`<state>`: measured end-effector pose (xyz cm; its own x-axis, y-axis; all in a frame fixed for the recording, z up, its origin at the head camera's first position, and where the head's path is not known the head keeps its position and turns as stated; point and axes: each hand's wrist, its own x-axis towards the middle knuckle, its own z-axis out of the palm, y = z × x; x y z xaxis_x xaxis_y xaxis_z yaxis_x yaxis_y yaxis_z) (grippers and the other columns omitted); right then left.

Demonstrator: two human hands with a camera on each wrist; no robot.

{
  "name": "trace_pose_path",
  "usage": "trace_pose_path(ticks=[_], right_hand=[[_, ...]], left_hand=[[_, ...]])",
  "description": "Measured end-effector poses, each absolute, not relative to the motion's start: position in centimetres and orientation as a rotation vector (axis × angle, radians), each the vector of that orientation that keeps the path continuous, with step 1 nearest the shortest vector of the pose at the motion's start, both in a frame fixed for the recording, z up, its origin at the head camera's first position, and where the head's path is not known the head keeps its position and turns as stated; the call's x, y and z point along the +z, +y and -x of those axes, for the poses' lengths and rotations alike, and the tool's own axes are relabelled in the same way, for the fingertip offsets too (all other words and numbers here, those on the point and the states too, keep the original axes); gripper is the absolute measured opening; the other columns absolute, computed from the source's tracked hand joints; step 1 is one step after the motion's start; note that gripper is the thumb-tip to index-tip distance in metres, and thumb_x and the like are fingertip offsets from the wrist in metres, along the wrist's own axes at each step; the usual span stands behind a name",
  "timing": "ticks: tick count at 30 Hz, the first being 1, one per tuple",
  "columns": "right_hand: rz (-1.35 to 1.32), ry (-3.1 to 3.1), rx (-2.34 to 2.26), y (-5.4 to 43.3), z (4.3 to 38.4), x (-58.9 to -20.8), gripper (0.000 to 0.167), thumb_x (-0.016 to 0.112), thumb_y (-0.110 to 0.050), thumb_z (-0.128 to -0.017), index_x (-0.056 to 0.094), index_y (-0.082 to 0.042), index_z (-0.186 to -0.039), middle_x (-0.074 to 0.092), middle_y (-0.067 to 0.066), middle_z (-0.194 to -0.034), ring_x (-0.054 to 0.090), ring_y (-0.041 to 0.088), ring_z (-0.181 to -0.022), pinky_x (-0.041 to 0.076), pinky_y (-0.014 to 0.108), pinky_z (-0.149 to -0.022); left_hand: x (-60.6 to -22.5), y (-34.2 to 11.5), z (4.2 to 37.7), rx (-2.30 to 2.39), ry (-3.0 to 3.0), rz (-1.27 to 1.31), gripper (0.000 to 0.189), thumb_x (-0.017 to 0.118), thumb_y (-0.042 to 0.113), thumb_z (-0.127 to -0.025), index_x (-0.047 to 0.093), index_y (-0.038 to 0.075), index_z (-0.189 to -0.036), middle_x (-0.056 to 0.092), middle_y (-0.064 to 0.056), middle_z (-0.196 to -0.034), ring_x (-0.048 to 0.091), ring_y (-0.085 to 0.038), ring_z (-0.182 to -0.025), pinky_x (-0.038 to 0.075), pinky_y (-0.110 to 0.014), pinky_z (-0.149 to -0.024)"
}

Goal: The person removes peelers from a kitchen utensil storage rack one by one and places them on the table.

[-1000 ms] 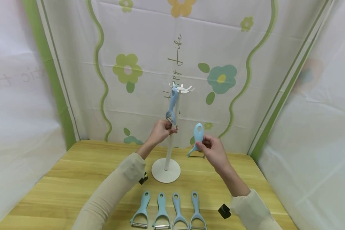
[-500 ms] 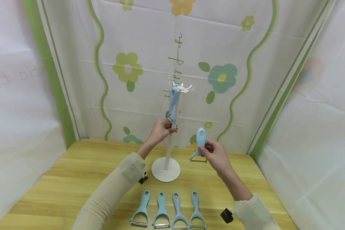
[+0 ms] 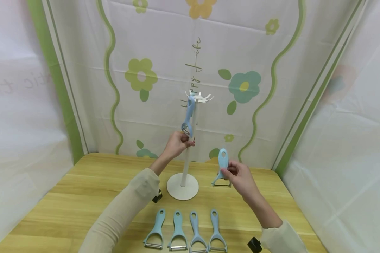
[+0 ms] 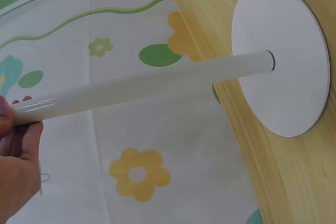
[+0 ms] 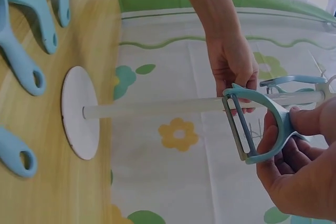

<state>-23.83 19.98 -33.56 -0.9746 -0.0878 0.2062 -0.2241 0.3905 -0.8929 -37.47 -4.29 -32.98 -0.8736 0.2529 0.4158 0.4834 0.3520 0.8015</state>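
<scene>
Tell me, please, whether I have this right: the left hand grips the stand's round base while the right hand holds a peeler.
Not quite: the left hand grips the white pole, above the round base, as the left wrist view shows. The right hand does hold a peeler.

The stand (image 3: 177, 193) is set on the table (image 3: 82, 196). Behind it, a curtain (image 3: 171, 42) is hung. Before it, four peelers (image 3: 194, 223) are laid side by side on the table. At its upper left, a hung peeler (image 3: 190, 107) is borne; below that, it is gripped by the left hand (image 3: 176, 143). To its right, apart from it, a raised peeler (image 3: 223, 161) is held by the right hand (image 3: 241, 179).
</scene>
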Motion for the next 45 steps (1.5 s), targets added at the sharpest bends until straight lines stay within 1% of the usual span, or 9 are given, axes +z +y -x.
trace_pose_path(ticks=[3, 7, 11, 14, 22, 28, 35, 45], right_hand=[[-0.255, -2.535, 1.658, 20.3, 23.6, -34.2, 0.020, 0.061, -0.006, -0.099, 0.063, 0.008, -0.112, 0.074, 0.017, -0.098, 0.069, 0.010, -0.084, 0.057, 0.022, -0.078], [-0.256, -2.543, 1.687, 20.7, 23.3, -35.0, 0.020, 0.060, -0.005, -0.099, 0.062, 0.010, -0.111, 0.074, 0.019, -0.098, 0.070, 0.010, -0.083, 0.058, 0.024, -0.078], [-0.253, -2.547, 1.705, 21.1, 22.9, -35.7, 0.019, 0.061, -0.005, -0.098, 0.061, 0.009, -0.111, 0.075, 0.018, -0.096, 0.070, 0.010, -0.082, 0.058, 0.024, -0.077], [-0.268, -2.560, 1.697, 21.4, 22.7, -36.2, 0.019, 0.060, -0.005, -0.098, 0.061, 0.010, -0.110, 0.075, 0.019, -0.096, 0.071, 0.011, -0.081, 0.058, 0.024, -0.076], [-0.191, -2.580, 1.712, 21.9, 22.1, -37.3, 0.018, 0.061, -0.004, -0.098, 0.062, 0.008, -0.110, 0.075, 0.018, -0.095, 0.071, 0.013, -0.081, 0.058, 0.025, -0.077], [-0.194, -2.618, 1.697, 22.6, 21.8, -38.1, 0.018, 0.061, -0.004, -0.098, 0.060, 0.009, -0.111, 0.074, 0.019, -0.096, 0.069, 0.012, -0.080, 0.058, 0.025, -0.076], [-0.181, -2.634, 1.726, 23.3, 21.6, -38.9, 0.020, 0.061, -0.004, -0.098, 0.059, 0.010, -0.111, 0.074, 0.019, -0.094, 0.070, 0.012, -0.079, 0.060, 0.030, -0.077], [-0.159, -2.710, 1.717, 24.6, 20.7, -40.4, 0.022, 0.063, -0.005, -0.096, 0.058, 0.011, -0.111, 0.075, 0.018, -0.093, 0.071, 0.015, -0.081, 0.060, 0.027, -0.075]], left_hand=[[-33.1, -4.3, 37.6, -1.532, -2.395, 0.665, 0.011, 0.071, 0.003, -0.090, 0.077, -0.005, -0.096, 0.077, -0.017, -0.092, 0.075, -0.026, -0.090, 0.059, -0.030, -0.072], [-33.2, -4.4, 37.6, -1.533, -2.396, 0.667, 0.011, 0.071, 0.003, -0.090, 0.077, -0.004, -0.094, 0.077, -0.017, -0.092, 0.075, -0.025, -0.089, 0.059, -0.030, -0.072], [-33.2, -4.4, 37.7, -1.551, -2.393, 0.663, 0.011, 0.071, 0.003, -0.090, 0.077, -0.005, -0.095, 0.077, -0.016, -0.092, 0.075, -0.025, -0.089, 0.060, -0.031, -0.075], [-33.3, -4.4, 37.7, -1.565, -2.388, 0.658, 0.011, 0.071, 0.002, -0.090, 0.077, -0.005, -0.096, 0.077, -0.016, -0.092, 0.075, -0.025, -0.090, 0.061, -0.033, -0.076], [-33.5, -4.5, 37.8, -1.575, -2.379, 0.651, 0.012, 0.070, 0.002, -0.091, 0.077, -0.005, -0.097, 0.077, -0.017, -0.093, 0.075, -0.026, -0.090, 0.060, -0.032, -0.075], [-33.5, -4.5, 37.7, -1.580, -2.375, 0.639, 0.012, 0.069, 0.002, -0.091, 0.076, -0.006, -0.097, 0.077, -0.018, -0.094, 0.075, -0.028, -0.092, 0.061, -0.033, -0.076], [-33.3, -4.5, 37.7, -1.576, -2.371, 0.620, 0.010, 0.072, 0.002, -0.089, 0.077, -0.004, -0.095, 0.077, -0.017, -0.094, 0.075, -0.028, -0.094, 0.061, -0.035, -0.079], [-33.1, -4.5, 37.8, -1.604, -2.379, 0.626, 0.011, 0.069, 0.001, -0.091, 0.076, -0.005, -0.097, 0.077, -0.017, -0.095, 0.075, -0.027, -0.093, 0.061, -0.036, -0.081]])
